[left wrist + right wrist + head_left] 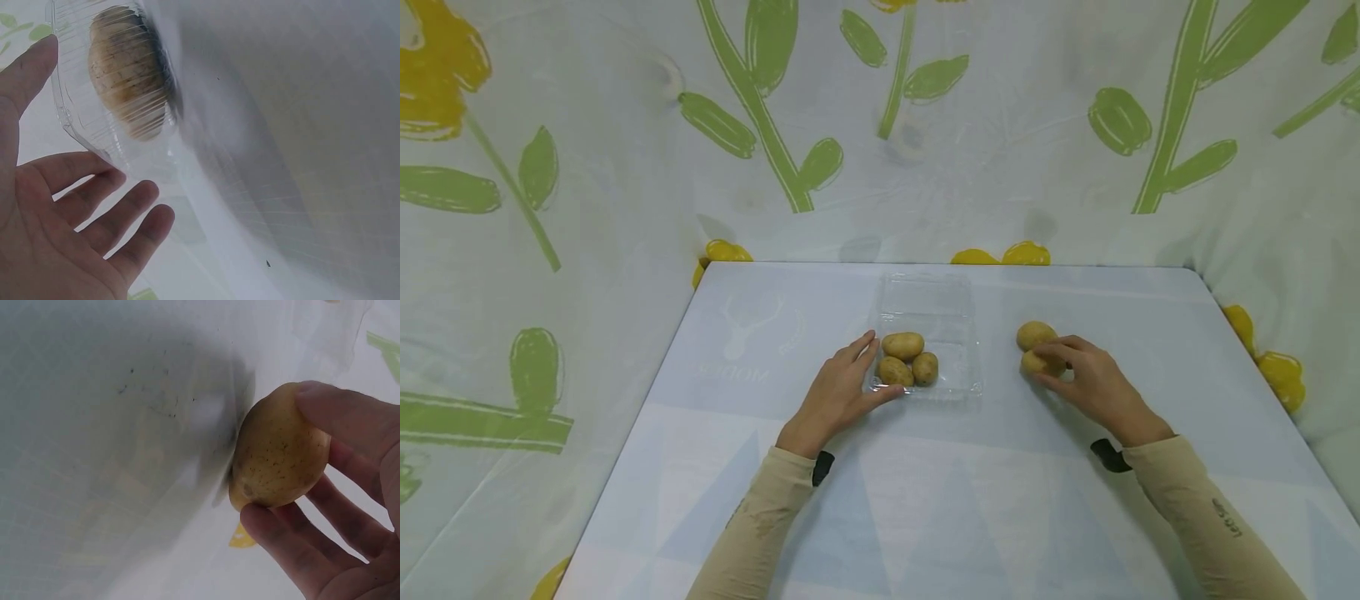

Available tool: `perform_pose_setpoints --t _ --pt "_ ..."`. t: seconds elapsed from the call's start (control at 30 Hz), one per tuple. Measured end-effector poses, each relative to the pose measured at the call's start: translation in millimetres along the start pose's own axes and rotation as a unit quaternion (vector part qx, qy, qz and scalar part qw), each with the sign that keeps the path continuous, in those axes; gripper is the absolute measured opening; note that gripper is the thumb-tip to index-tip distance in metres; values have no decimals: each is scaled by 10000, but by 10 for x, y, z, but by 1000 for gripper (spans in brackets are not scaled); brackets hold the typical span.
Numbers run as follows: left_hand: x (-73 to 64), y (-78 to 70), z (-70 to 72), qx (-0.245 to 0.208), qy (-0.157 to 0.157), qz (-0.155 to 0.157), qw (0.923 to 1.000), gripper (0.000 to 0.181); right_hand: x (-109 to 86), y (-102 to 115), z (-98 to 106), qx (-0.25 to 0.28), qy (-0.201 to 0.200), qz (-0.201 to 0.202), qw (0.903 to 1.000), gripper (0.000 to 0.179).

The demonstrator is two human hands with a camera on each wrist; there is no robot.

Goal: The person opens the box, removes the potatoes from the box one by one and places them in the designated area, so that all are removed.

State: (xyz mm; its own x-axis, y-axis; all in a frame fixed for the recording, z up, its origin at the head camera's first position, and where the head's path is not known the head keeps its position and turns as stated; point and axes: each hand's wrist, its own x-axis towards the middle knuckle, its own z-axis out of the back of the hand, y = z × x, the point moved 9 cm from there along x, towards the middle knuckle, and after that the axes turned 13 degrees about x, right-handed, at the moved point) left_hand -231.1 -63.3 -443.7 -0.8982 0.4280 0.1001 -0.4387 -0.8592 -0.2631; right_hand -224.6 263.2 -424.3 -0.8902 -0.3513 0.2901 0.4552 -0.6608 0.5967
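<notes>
A clear plastic clamshell box (953, 367) lies with its lid (925, 293) folded back, away from me. Three potatoes (903, 346) sit together in its left half. My left hand (833, 398) spreads around the box's near left corner, thumb along the front rim and fingers by the left side. In the left wrist view, fairly straight fingers touch the box rim, and a potato (125, 69) shows through the ribbed wall. To the right of the box, my right hand (1101, 387) pinches a potato (281, 450) between thumb and fingers, low over the table. Another potato (1036, 334) lies just behind it.
The white and pale blue tabletop (925, 500) bears a faint deer-head print at the back left. A sheet (985, 125) with green leaves and yellow flowers hangs behind and at the sides of the table. Both wrists wear dark straps (1110, 456).
</notes>
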Motion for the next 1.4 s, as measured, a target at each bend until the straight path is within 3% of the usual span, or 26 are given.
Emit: perform_pose_setpoints --t 0.47,0.8,1.4 --pt "3 11 -12 -24 -59 -10 10000 93 25 20 -8 -4 -45 7 10000 44" --pt "4 1 3 -1 -106 -53 9999 93 13 -15 -49 102 296 -335 9989 44" --pt "1 2 3 -5 -114 -33 9999 93 30 43 -37 -103 -92 308 9994 46"
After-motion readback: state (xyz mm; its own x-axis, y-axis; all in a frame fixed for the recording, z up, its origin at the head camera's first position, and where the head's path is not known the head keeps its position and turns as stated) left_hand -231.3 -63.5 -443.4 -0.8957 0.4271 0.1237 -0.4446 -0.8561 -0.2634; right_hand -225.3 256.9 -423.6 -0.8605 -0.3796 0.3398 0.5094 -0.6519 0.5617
